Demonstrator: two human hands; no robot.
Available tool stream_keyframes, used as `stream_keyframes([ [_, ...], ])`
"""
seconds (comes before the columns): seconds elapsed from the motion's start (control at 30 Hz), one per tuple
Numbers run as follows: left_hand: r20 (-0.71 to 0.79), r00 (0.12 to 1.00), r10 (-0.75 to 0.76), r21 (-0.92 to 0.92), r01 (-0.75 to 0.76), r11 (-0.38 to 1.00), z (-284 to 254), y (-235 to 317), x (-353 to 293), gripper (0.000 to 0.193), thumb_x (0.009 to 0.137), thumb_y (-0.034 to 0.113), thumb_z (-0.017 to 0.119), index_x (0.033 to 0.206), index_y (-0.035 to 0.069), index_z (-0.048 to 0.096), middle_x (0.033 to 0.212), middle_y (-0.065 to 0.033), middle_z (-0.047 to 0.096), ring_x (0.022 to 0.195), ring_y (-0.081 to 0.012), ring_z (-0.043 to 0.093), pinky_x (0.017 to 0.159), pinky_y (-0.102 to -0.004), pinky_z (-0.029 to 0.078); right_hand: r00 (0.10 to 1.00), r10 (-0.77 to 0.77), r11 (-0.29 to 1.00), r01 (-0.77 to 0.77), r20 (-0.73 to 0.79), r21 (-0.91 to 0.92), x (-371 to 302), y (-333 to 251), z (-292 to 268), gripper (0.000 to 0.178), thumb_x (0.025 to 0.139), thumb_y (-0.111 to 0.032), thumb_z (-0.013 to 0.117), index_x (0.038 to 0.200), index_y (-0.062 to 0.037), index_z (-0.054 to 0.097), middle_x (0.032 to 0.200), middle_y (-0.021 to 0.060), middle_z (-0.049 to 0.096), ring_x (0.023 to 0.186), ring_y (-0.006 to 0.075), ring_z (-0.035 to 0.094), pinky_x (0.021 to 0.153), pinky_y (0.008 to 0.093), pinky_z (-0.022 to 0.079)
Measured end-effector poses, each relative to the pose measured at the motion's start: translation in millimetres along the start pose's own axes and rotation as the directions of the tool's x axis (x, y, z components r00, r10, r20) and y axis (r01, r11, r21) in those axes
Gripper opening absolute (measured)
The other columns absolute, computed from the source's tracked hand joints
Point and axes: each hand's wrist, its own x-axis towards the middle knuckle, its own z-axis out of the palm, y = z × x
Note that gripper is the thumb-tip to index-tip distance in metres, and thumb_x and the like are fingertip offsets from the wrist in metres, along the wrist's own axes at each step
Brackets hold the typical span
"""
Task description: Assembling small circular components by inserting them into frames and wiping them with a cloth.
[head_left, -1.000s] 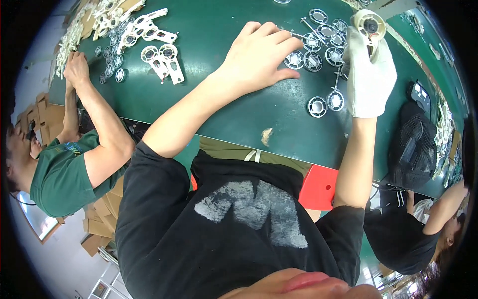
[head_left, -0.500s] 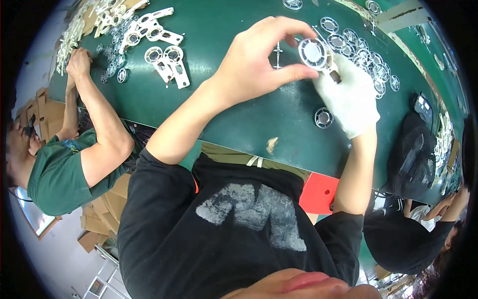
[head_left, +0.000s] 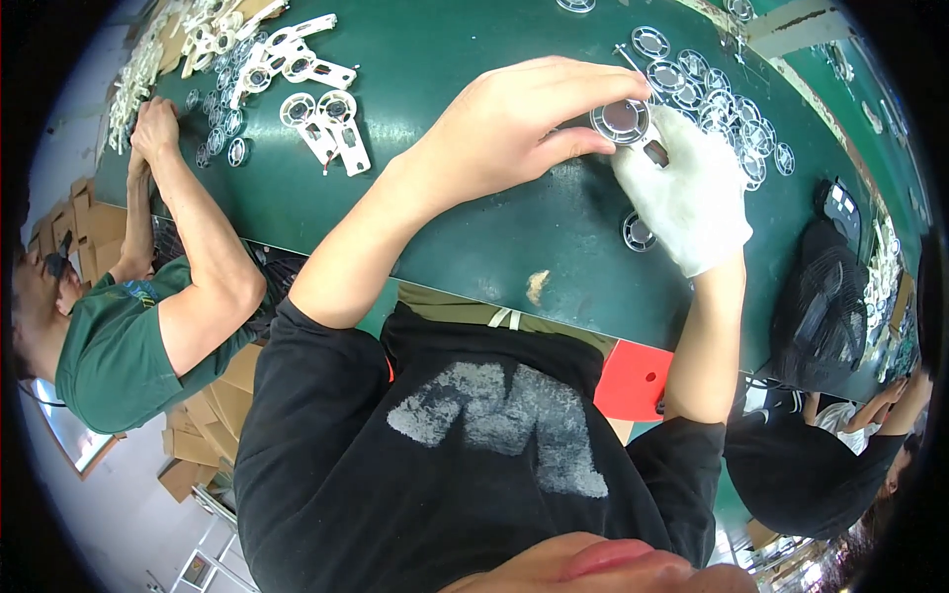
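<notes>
My bare left hand [head_left: 514, 124] pinches the rim of a clear round spoked disc [head_left: 622, 121] between thumb and fingers. The disc sits against the round head of a white plastic part [head_left: 654, 152], whose dark opening shows below it. My right hand [head_left: 692, 188], in a white glove, is closed around that part; its fingers are mostly hidden behind the piece. Close to the gloved wrist, another spoked disc [head_left: 638, 231] lies on the green table [head_left: 474, 247], partly covered by the glove.
Beyond my right hand lies a heap of clear discs [head_left: 727, 109]. White plastic parts with round heads [head_left: 331, 128] lie at the left, with more piled behind. A black mesh-covered object [head_left: 819, 306] stands at the right edge. Co-workers sit on both sides, one in a green shirt [head_left: 129, 346].
My left hand has shifted slightly lower, its fingers straighter and nearer the glove. The disc has tilted, and its centre looks darker. My right hand has moved slightly left.
</notes>
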Motion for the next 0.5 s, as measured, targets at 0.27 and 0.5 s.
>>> stream_keyframes([
  [0.27,0.023,0.994,0.103,-0.024,-0.103,0.994,-2,3,2,0.051,0.081,0.004,0.077,0.130,0.005,0.066,0.131,-0.0118,0.069,0.118,-0.0316,0.067,0.100,-0.0391,0.055,0.907,0.120,0.806,-0.327,0.404,0.494,1,-7,-22,0.030,0.098,-0.034,0.062,0.099,-0.0051,0.067,0.068,0.0024,0.062,0.058,0.0100,0.061,0.056,0.0279,0.049],
  [0.5,0.009,0.995,-0.095,-0.528,0.086,0.845,2,6,-4,0.057,0.095,0.010,0.069,0.147,-0.002,0.049,0.146,-0.0188,0.058,0.132,-0.0277,0.059,0.107,-0.0391,0.049,0.946,-0.046,0.937,-0.070,0.319,0.343,2,-11,-13,0.035,0.099,-0.041,0.058,0.123,-0.0178,0.067,0.104,0.0100,0.073,0.088,0.0301,0.070,0.078,0.0414,0.053],
])
